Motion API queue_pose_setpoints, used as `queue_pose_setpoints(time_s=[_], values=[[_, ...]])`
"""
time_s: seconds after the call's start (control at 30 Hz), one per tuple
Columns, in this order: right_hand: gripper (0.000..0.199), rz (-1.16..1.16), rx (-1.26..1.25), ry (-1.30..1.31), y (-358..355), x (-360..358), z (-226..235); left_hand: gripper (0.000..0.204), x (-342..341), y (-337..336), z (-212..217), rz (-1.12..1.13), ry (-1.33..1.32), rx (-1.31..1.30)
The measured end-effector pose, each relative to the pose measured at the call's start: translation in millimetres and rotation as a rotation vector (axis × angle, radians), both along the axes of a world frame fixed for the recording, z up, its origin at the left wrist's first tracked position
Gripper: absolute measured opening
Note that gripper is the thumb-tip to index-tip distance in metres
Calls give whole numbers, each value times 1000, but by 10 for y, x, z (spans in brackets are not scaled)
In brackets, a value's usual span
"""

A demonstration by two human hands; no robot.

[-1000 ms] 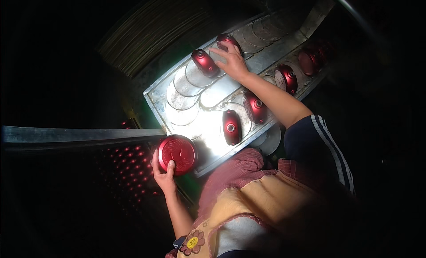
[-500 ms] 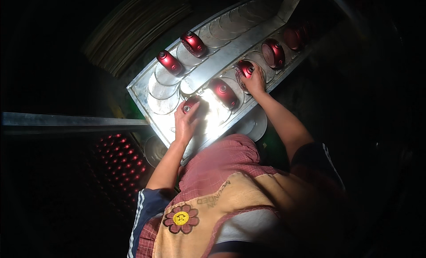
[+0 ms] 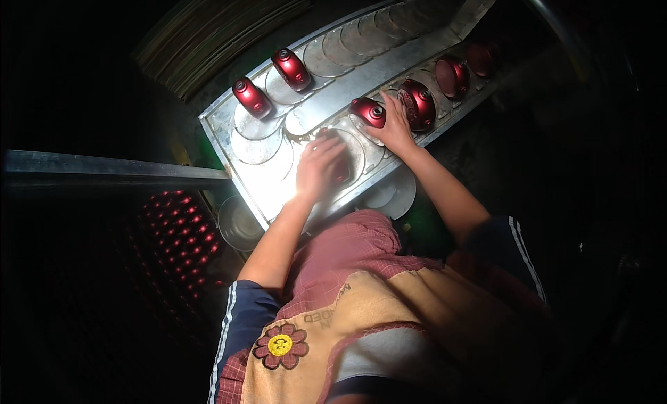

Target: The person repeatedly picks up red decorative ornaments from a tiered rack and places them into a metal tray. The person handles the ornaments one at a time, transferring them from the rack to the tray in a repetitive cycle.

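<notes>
Left hand (image 3: pixel 321 169) flat over red cap (image 3: pixel 340 169) — grip unclear, right hand (image 3: pixel 394 125) touching red cap at tray's near edge (image 3: pixel 368 112) — grip unclear, tray (image 3: pixel 224 129) crowded

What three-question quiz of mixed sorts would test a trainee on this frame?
1. True or false: the left hand rests on the metal tray.
2. The right hand lies between which things? A) two red domed pieces B) two stacked boards
3. What fills the dim rack left of the person?

Key: 1 true. 2 A: one red piece and another. 3 rows of small red pieces.
</notes>
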State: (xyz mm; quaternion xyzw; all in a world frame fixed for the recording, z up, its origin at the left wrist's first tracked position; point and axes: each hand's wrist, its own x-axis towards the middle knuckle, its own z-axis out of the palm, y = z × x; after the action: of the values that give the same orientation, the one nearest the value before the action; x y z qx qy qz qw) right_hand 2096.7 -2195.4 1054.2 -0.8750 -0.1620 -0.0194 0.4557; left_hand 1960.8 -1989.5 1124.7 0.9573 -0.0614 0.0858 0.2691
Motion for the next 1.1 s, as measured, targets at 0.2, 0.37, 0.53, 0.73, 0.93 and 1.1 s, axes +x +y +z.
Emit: queue_pose_setpoints(time_s=[0.2, 0.37, 0.53, 0.73, 0.93, 1.1], values=[[79, -173, -22, 106, -113, 25, -382, 32, 122, -246, -141, 169, 26, -251], [79, -266, -79, 81, -352, 148, -505, 35, 332, -613, -208, 173, 106, -178], [73, -399, -54, -149, -574, 363, -368, 37, 314, -808, -91, 149, -43, -271], [43, -165, 670, -36, -297, -492, -155, 24, -989, -317, -93, 357, 403, -606], [31, 300, 688, 175, 1043, -2369, 323, 21, -3462, 786, -366, 747, 270, -885], [30, 661, 499, 268, 2309, -3523, 926, 24, -5672, 1882, -386, 1130, 139, -894]])
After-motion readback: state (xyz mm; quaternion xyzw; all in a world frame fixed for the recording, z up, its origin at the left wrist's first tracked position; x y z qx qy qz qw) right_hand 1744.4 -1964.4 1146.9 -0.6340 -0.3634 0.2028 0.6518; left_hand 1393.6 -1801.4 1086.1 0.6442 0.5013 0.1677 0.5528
